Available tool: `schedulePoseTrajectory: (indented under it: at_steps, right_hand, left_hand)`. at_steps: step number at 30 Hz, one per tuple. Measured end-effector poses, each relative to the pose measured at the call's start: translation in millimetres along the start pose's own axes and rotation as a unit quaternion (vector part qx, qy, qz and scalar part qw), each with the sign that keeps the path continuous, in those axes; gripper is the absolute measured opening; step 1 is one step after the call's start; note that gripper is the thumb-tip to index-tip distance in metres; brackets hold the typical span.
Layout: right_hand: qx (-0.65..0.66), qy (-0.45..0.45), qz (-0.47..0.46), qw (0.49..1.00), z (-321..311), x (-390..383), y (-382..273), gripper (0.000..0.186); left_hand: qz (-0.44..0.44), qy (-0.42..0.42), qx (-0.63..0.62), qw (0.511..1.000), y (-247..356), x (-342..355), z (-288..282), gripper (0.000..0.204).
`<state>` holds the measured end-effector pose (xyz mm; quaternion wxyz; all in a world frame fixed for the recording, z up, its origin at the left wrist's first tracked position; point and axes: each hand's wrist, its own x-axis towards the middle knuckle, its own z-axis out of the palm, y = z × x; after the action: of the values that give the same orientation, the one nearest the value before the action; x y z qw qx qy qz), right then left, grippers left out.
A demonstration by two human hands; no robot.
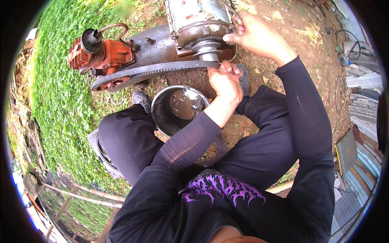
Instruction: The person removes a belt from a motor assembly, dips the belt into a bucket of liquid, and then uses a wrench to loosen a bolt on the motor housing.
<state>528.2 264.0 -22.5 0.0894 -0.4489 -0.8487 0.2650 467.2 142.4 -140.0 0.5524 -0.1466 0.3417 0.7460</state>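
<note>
My left hand (pixel 225 83) has its fingers curled at the black drive belt (pixel 158 68), just below the stepped metal pulley (pixel 206 47). My right hand (pixel 259 37) is beside the motor (pixel 198 20), fingers closed round a thin metal tool (pixel 230 8), thumb near the motor's housing. The belt runs left to the wheel of the orange compressor pump (pixel 107 56), which sits with the motor on a dark tank (pixel 152 46). Whether the belt is seated in a pulley groove is hidden by my left fingers.
A bucket with murky liquid (pixel 182 105) stands between my legs (pixel 129 141). Grass (pixel 60 93) lies to the left, bare dirt (pixel 308 40) to the right. Corrugated sheets (pixel 362 105) line the right edge. A dark cable loop (pixel 352 48) lies at the upper right.
</note>
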Motion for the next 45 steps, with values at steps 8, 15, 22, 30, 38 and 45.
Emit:
schedulePoseTrajectory:
  at_steps: [8,15,22,30,38,45]
  right_hand:
    - [0.16,-0.017,-0.029,0.986,10,-16,-34,0.038]
    - [0.069,-0.059,-0.125,0.988,32,-20,-49,0.036]
    - [0.088,-0.036,-0.045,0.994,36,-27,-55,0.033]
    - [0.013,0.081,-0.002,0.997,71,-33,-55,0.038]
    - [-0.116,0.248,0.005,0.962,69,-33,-63,0.081]
    - [0.005,0.136,0.058,0.989,52,-24,-70,0.077]
  left_hand:
    - [-0.002,0.042,-0.011,0.999,13,-26,23,0.033]
    - [0.021,-0.016,-0.003,1.0,16,-30,21,0.039]
    - [0.019,0.034,0.097,0.995,22,-7,-27,0.05]
    - [0.132,0.006,0.156,0.979,53,20,-49,0.04]
    - [0.127,0.01,0.198,0.972,50,10,-44,0.036]
    - [0.097,0.001,0.136,0.986,50,11,-35,0.036]
